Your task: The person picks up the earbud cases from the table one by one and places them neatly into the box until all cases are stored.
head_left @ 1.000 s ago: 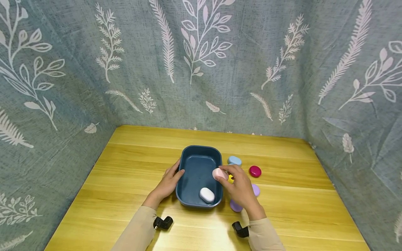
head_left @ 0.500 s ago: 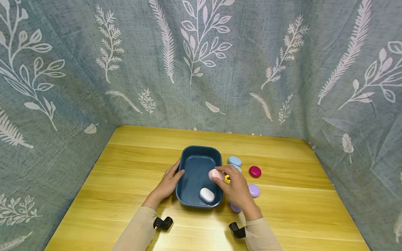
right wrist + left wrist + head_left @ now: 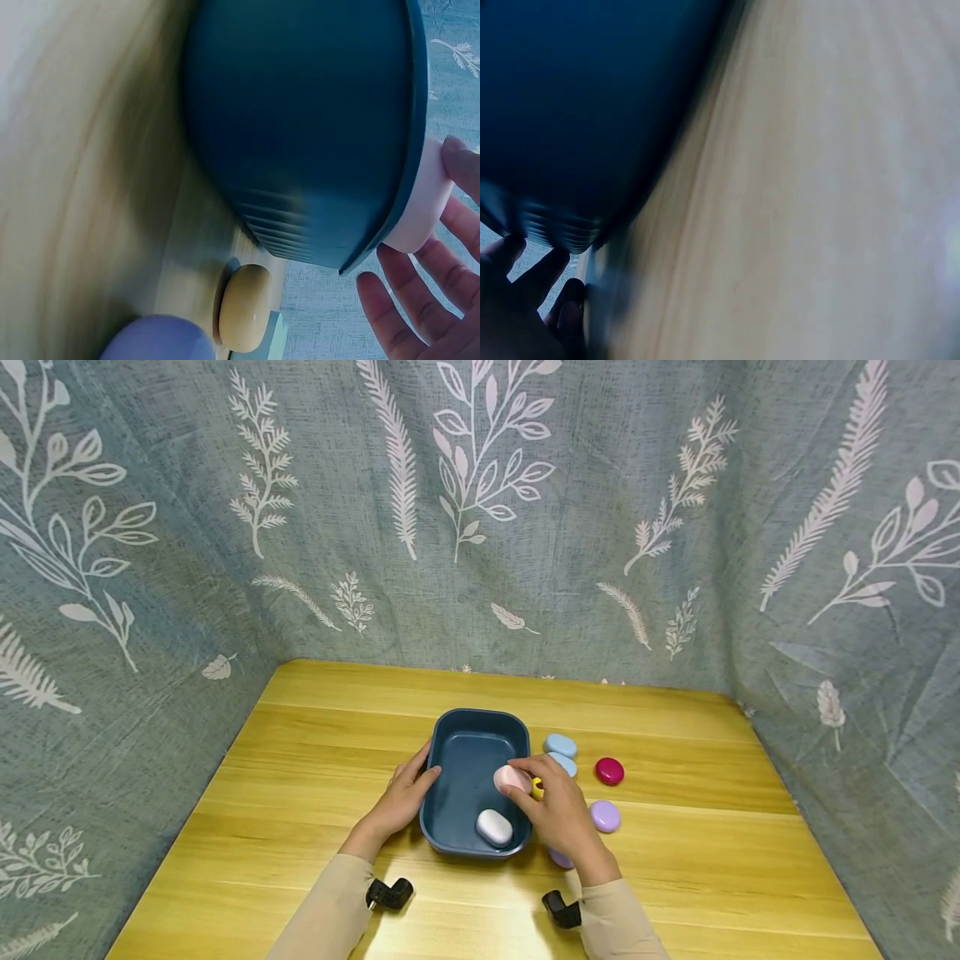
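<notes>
A dark blue plastic bin (image 3: 467,752) stands upright on the table. My left hand (image 3: 406,792) holds its left side, thumb over the rim and fingers against the outer wall; in the left wrist view those fingers (image 3: 546,274) touch the ribbed part. A pale pink, rounded bar that looks like soap (image 3: 507,778) is pinched between thumb and fingers of my right hand (image 3: 561,806), above the bin's right rim. In the right wrist view the pink bar (image 3: 418,214) shows beyond the rim. A white rounded bar (image 3: 494,827) lies inside the bin's near right corner.
Right of the bin lie two light blue bars (image 3: 561,745), a crimson bar (image 3: 610,771) and a lilac one (image 3: 605,816). A yellow bar (image 3: 537,788) and a purple bar (image 3: 561,858) are partly hidden by my right hand. Patterned curtains (image 3: 480,610) surround the wooden table (image 3: 322,735).
My right hand has moved slightly left with the pink bar, further over the bin's inside. More of the lilac and light blue bars now shows. My left hand and the bin stay still.
</notes>
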A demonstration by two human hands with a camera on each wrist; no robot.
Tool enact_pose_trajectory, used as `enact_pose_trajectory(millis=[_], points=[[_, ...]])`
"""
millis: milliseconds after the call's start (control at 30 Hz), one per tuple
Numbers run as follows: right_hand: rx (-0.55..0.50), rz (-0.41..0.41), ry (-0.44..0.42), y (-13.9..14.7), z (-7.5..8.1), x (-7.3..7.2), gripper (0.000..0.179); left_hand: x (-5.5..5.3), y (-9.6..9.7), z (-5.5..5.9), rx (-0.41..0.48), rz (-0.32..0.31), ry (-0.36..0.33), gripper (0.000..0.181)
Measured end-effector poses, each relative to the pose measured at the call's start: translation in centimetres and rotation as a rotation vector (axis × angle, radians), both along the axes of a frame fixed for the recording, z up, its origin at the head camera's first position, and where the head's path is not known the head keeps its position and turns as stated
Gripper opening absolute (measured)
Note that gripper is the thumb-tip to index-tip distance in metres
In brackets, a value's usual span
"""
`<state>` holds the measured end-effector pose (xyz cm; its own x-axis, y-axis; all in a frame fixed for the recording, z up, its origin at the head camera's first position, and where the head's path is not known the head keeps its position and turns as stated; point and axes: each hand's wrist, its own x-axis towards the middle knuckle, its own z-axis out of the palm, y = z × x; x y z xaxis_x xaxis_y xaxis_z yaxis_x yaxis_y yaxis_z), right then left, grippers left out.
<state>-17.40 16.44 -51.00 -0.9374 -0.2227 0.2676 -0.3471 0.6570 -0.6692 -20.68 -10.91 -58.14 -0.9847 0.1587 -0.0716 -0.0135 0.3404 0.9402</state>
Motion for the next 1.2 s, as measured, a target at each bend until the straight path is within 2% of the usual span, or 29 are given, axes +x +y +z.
enact_pose_trajectory(millis=[233,533,1200], points=[[0.011,0.014,-0.024,-0.27,0.05,-0.01,0.038,0.08,0.02,0.01,-0.007,-0.008,-0.002,0.059],[0.038,0.031,0.013,-0.45,-0.16,-0.01,0.041,0.01,0.1,0.04,-0.009,-0.002,0.008,0.058],[0.083,0.06,-0.003,-0.92,-0.6,-0.19,0.037,0.0,0.02,0.08,-0.011,-0.005,0.003,0.059]])
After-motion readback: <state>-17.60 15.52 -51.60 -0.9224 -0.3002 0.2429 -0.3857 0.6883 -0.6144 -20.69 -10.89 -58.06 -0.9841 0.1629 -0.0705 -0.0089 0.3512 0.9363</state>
